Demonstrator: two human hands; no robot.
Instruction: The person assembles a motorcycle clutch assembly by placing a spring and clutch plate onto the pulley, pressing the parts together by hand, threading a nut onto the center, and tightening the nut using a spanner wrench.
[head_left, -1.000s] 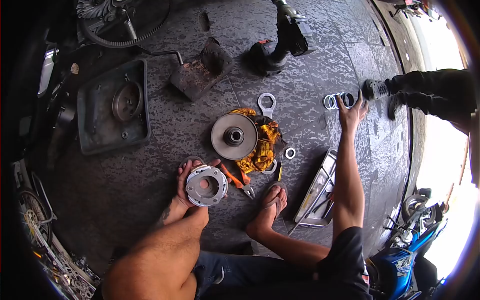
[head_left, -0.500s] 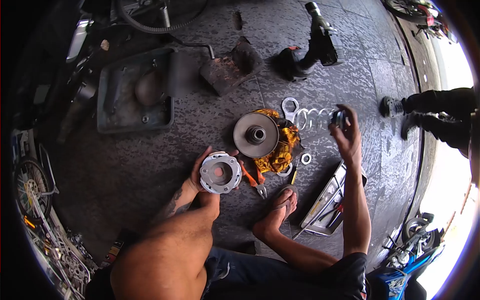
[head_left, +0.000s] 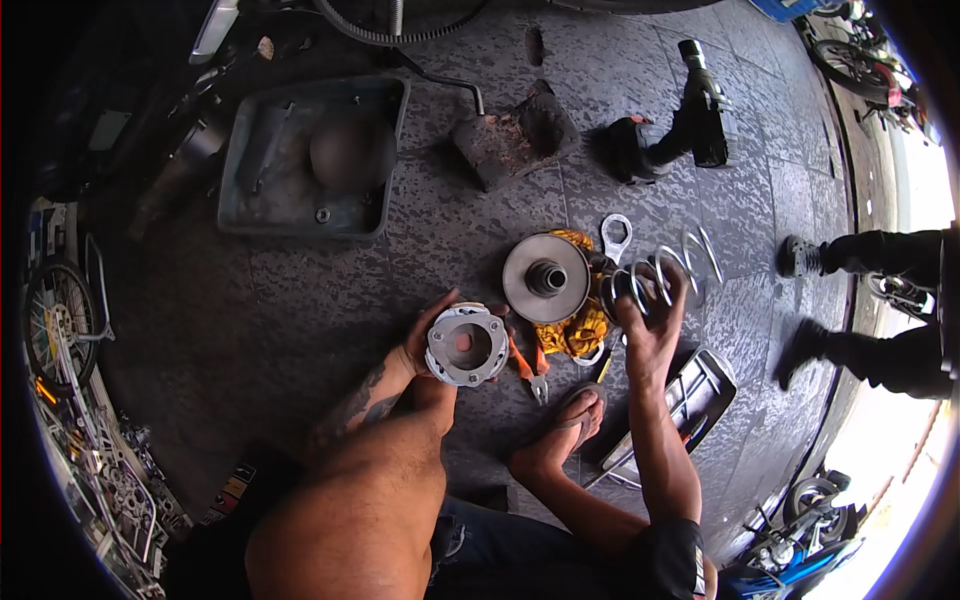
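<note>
Holding the round silver metal part [head_left: 467,318] in the half-curled left hand [head_left: 418,345], near and left of the round grey metal disc [head_left: 525,290]. Gripping the shiny metal coil spring [head_left: 661,278] one-ended in the bent right hand [head_left: 652,328] — best kept snug, clear of the disc.

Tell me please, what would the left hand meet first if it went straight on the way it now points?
The left hand would probably meet the round metal disc, ahead and to the right, its held metal part touching first. Depth is unclear, so it may pass above.
</note>
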